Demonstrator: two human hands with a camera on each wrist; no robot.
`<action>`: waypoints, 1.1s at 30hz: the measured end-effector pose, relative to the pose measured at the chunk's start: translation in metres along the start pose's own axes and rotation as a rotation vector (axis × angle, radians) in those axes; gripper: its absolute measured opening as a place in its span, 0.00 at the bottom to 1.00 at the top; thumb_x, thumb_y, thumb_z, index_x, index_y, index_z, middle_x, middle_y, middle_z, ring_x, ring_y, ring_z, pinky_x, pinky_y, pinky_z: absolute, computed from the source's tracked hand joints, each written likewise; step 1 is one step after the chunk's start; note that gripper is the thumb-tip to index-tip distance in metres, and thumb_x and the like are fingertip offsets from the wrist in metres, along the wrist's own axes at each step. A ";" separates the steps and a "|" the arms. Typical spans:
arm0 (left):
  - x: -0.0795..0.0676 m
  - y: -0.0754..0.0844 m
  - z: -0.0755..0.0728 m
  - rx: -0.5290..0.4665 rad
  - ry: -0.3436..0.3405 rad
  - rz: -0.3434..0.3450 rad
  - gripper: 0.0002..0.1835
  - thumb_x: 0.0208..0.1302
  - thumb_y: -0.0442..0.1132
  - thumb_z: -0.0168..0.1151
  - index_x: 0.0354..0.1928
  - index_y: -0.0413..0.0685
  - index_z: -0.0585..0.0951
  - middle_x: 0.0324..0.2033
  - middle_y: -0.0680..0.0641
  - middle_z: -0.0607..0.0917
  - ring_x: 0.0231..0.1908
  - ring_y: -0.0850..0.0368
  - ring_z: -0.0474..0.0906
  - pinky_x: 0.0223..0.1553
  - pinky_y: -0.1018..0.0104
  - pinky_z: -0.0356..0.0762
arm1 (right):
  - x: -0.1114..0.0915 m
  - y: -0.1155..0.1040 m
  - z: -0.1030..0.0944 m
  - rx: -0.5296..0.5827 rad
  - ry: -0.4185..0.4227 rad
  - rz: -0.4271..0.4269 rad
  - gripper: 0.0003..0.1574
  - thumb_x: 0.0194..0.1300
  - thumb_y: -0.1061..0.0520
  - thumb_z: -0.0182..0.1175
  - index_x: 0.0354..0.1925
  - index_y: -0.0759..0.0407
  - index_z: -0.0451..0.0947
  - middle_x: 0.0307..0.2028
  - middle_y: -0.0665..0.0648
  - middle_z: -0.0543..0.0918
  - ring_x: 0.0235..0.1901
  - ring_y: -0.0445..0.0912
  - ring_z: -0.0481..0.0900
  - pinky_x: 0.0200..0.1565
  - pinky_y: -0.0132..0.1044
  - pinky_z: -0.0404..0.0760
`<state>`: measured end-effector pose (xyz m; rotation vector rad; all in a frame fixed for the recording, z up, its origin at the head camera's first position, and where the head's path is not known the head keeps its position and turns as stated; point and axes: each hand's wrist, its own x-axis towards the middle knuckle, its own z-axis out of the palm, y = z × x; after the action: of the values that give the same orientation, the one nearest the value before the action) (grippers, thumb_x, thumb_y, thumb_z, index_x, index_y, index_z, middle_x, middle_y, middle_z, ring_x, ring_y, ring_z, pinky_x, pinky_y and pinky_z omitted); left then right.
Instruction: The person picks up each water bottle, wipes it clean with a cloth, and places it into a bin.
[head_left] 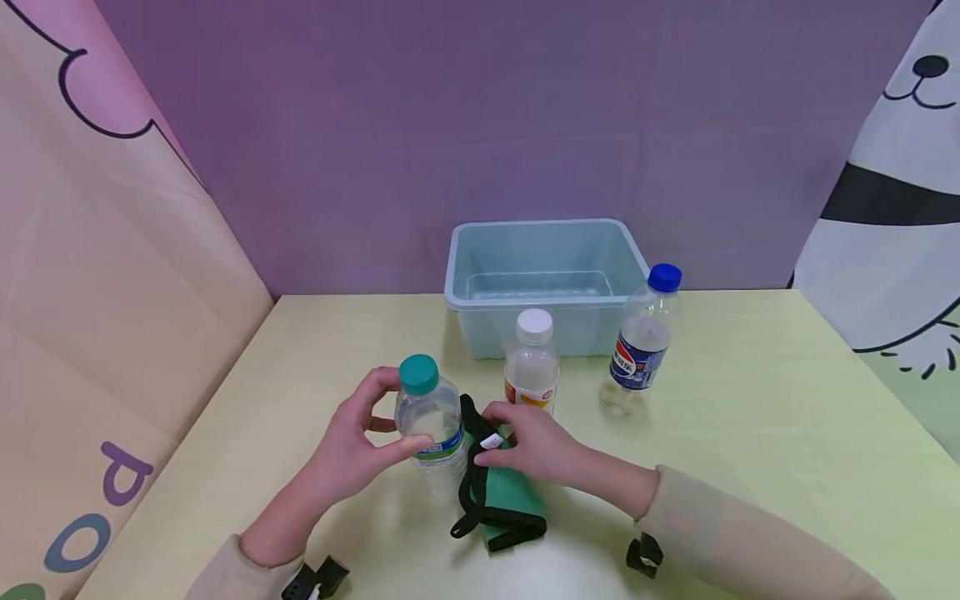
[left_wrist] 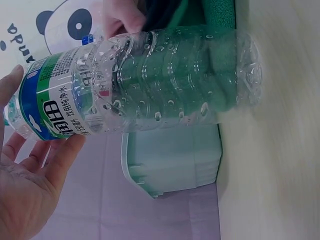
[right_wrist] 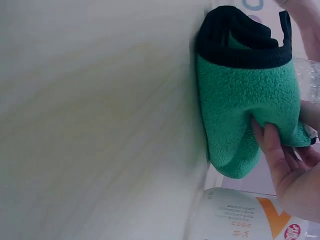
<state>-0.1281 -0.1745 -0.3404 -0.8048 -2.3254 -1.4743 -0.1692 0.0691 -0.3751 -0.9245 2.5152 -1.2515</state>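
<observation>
My left hand (head_left: 352,454) grips a clear plastic water bottle (head_left: 431,408) with a teal cap, thumb and fingers round its upper part. Upright in the head view, the bottle shows its blue and green label and ribbed lower body in the left wrist view. Just right of it, my right hand (head_left: 536,442) pinches the top of a folded green towel (head_left: 516,496) with black edging and a small white tag. The towel's fuzzy folds bulge round the fingertips in the right wrist view, its lower end at the table.
Behind the towel stands a white-capped bottle (head_left: 534,362) with an orange-marked label. A Pepsi bottle (head_left: 637,350) with a blue cap is farther right. At the table's back edge, a light blue plastic tub (head_left: 480,329) sits before a purple backdrop (head_left: 360,150).
</observation>
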 end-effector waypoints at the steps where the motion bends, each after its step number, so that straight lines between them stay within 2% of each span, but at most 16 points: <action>1: 0.000 0.000 0.000 0.000 0.001 0.001 0.32 0.47 0.24 0.74 0.55 0.44 0.71 0.48 0.51 0.77 0.51 0.60 0.73 0.34 0.57 0.83 | -0.001 -0.002 -0.001 0.035 0.009 -0.003 0.18 0.58 0.56 0.72 0.45 0.59 0.77 0.40 0.51 0.81 0.32 0.41 0.77 0.36 0.33 0.80; 4: 0.000 -0.001 0.000 0.000 0.003 0.001 0.32 0.47 0.24 0.74 0.55 0.44 0.71 0.48 0.51 0.77 0.51 0.60 0.73 0.35 0.57 0.83 | -0.002 -0.010 -0.006 0.138 0.041 -0.013 0.19 0.58 0.58 0.71 0.46 0.62 0.77 0.39 0.52 0.80 0.28 0.40 0.78 0.33 0.32 0.81; 10: -0.001 0.001 -0.001 0.015 0.022 0.023 0.33 0.47 0.24 0.74 0.55 0.44 0.71 0.48 0.52 0.78 0.51 0.61 0.73 0.35 0.59 0.83 | -0.003 -0.038 -0.025 0.248 0.125 -0.092 0.19 0.58 0.62 0.70 0.48 0.62 0.78 0.37 0.54 0.82 0.26 0.42 0.82 0.34 0.34 0.81; 16: 0.001 0.002 -0.002 0.019 0.022 0.036 0.33 0.46 0.24 0.75 0.56 0.44 0.72 0.48 0.52 0.77 0.51 0.62 0.73 0.35 0.59 0.83 | 0.000 -0.058 -0.036 0.252 0.210 -0.217 0.21 0.55 0.65 0.71 0.49 0.64 0.79 0.39 0.55 0.81 0.24 0.43 0.80 0.31 0.35 0.80; 21: 0.002 0.001 -0.002 0.008 0.018 0.038 0.33 0.47 0.24 0.74 0.56 0.43 0.71 0.48 0.53 0.77 0.50 0.62 0.73 0.35 0.59 0.83 | 0.000 -0.056 -0.036 0.252 0.183 -0.211 0.22 0.56 0.66 0.70 0.50 0.65 0.78 0.41 0.57 0.80 0.25 0.41 0.81 0.34 0.35 0.82; 24: 0.002 0.001 -0.002 0.011 0.018 0.029 0.33 0.47 0.24 0.74 0.56 0.43 0.71 0.48 0.52 0.77 0.51 0.62 0.73 0.35 0.59 0.83 | 0.002 -0.045 -0.033 0.190 0.132 -0.162 0.22 0.56 0.63 0.71 0.49 0.65 0.78 0.39 0.56 0.80 0.21 0.40 0.76 0.28 0.32 0.78; 27: 0.002 0.001 -0.002 0.015 0.016 0.015 0.33 0.48 0.24 0.74 0.56 0.43 0.71 0.49 0.51 0.78 0.51 0.61 0.73 0.35 0.59 0.83 | 0.005 -0.028 -0.024 0.047 0.052 -0.084 0.20 0.57 0.58 0.72 0.47 0.60 0.77 0.40 0.54 0.81 0.20 0.40 0.70 0.25 0.32 0.73; 30: 0.001 0.000 -0.001 0.016 0.011 0.009 0.33 0.48 0.24 0.74 0.56 0.43 0.71 0.49 0.51 0.78 0.51 0.61 0.73 0.35 0.59 0.83 | 0.008 -0.011 -0.013 -0.109 -0.020 -0.034 0.20 0.57 0.54 0.72 0.45 0.58 0.77 0.42 0.53 0.82 0.27 0.42 0.74 0.34 0.34 0.77; 33: 0.001 0.000 0.000 0.005 0.004 0.010 0.33 0.47 0.24 0.74 0.55 0.43 0.71 0.49 0.51 0.77 0.51 0.61 0.73 0.35 0.58 0.83 | 0.009 0.000 -0.005 -0.185 -0.042 -0.028 0.21 0.56 0.52 0.73 0.44 0.58 0.77 0.43 0.54 0.83 0.37 0.45 0.78 0.43 0.38 0.79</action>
<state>-0.1294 -0.1739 -0.3401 -0.8107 -2.3184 -1.4636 -0.1785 0.0674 -0.3713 -1.0177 2.6271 -1.0089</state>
